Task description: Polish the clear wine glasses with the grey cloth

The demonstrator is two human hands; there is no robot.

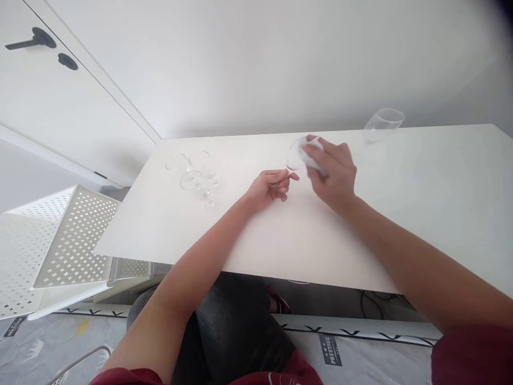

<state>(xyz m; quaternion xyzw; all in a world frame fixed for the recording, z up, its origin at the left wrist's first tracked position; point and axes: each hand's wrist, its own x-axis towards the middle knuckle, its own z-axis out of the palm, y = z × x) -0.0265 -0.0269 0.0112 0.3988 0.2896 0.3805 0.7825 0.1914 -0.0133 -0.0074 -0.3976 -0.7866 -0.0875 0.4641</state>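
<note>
My left hand (269, 188) pinches the thin stem of a clear wine glass (295, 156) that is tilted over the white table (420, 203). My right hand (334, 172) is closed on a white cloth (311, 155) and presses it against the bowl of that glass. Three more clear glasses (195, 175) stand upside down together on the left part of the table. Another wine glass (383, 124) stands upright near the far edge at the right.
A white perforated metal rack (68, 235) stands to the left of the table. A white door with a dark handle (32, 41) is at the far left. Dark cables (377, 297) lie under the table on a covered floor.
</note>
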